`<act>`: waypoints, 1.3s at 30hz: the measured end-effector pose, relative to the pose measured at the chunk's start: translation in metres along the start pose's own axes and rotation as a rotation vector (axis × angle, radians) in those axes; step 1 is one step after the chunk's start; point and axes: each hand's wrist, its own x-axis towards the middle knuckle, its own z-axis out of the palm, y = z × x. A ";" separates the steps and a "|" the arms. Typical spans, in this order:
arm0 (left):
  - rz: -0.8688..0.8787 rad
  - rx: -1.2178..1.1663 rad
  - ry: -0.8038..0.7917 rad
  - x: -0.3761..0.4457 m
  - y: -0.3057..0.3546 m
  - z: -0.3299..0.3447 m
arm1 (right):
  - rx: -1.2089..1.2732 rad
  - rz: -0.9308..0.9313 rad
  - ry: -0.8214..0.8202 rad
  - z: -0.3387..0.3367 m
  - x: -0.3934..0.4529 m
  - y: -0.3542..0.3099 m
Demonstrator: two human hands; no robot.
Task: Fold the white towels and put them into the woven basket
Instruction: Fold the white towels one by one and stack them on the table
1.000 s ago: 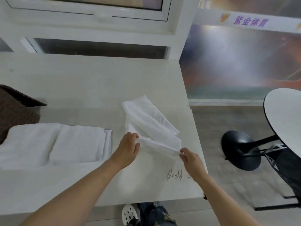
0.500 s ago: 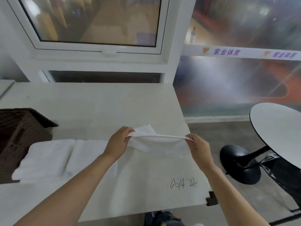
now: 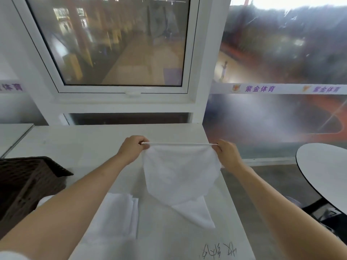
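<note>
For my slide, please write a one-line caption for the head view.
Both hands, left hand and right hand, hold a white towel stretched above the table, beside the woven basket.

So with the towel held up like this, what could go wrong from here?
The towel hangs unevenly from the left hand and right hand, one corner trailing low, so the fold may come out skewed. That corner could also drag over the table and bunch up. Lowering it leftward might disturb the folded towels beside the woven basket.

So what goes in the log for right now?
left hand: pinches towel corner | right hand: pinches other corner | towel: raised, unfolded | basket: left
</note>
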 end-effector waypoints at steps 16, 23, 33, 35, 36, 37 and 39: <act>0.093 -0.196 0.377 0.168 0.125 -0.108 | 0.091 0.018 0.217 -0.096 0.243 -0.051; 0.218 -0.377 0.426 0.166 0.176 -0.130 | 0.154 -0.032 0.393 -0.137 0.265 -0.052; 0.250 -0.416 0.312 0.082 0.141 -0.099 | 0.332 -0.025 0.128 -0.144 0.147 -0.046; 0.225 -0.396 0.273 0.056 0.117 -0.079 | 0.324 -0.004 0.048 -0.129 0.110 -0.038; 0.207 -0.388 0.249 0.041 0.104 -0.068 | 0.321 0.014 0.017 -0.119 0.092 -0.032; 0.182 -0.385 0.221 0.027 0.091 -0.056 | 0.327 0.038 -0.004 -0.110 0.074 -0.026; 0.126 -0.386 0.163 0.000 0.067 -0.032 | 0.330 0.085 -0.036 -0.094 0.036 -0.013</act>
